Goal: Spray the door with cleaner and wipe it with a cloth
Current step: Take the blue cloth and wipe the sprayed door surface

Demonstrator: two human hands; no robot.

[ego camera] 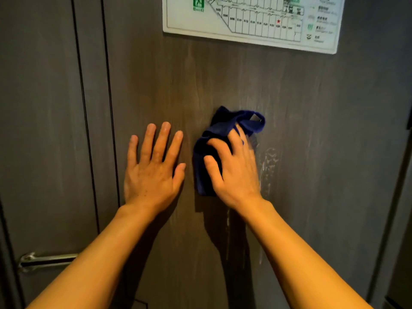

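Observation:
A dark grey-brown wood-grain door fills the view. My right hand presses a crumpled dark blue cloth flat against the door near its middle; the cloth sticks out above and to the left of my fingers. Pale wet streaks of cleaner run down the door just right of that hand. My left hand lies flat on the door with fingers spread, a little left of the cloth, holding nothing. No spray bottle is in view.
A white evacuation plan sign is fixed to the door at the top. The door frame runs down the left side. A metal lever handle sticks out at the lower left.

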